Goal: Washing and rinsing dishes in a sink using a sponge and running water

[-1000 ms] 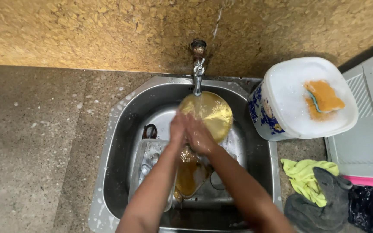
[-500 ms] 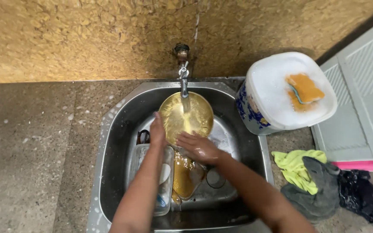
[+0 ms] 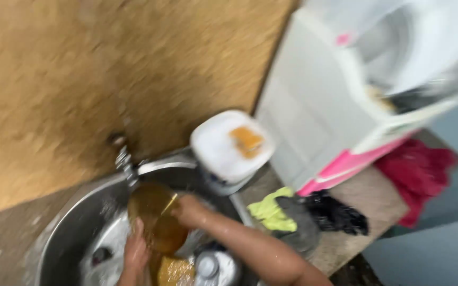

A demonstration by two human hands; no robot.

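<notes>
The view is tilted and blurred. A translucent amber plate (image 3: pixel 155 217) is held on edge under the tap (image 3: pixel 124 161) inside the steel sink (image 3: pixel 75 222). My left hand (image 3: pixel 135 251) grips the plate's lower left edge. My right hand (image 3: pixel 189 209) holds its upper right edge. Below the plate lie another amber dish (image 3: pixel 175 270) and a round grey lid or cup (image 3: pixel 208 265) in the basin.
A white tub (image 3: pixel 223 151) with an orange sponge (image 3: pixel 246 139) on its lid stands right of the sink. Yellow-green (image 3: pixel 271 209), grey and black cloths (image 3: pixel 337 214) lie on the counter. A white and pink machine (image 3: pixel 356 90) and a red cloth (image 3: pixel 417 172) are further right.
The camera has swung up and to the right, tilting the scene. My right hand moved from the plate's lower face to its upper right edge. The plate stays under the tap.
</notes>
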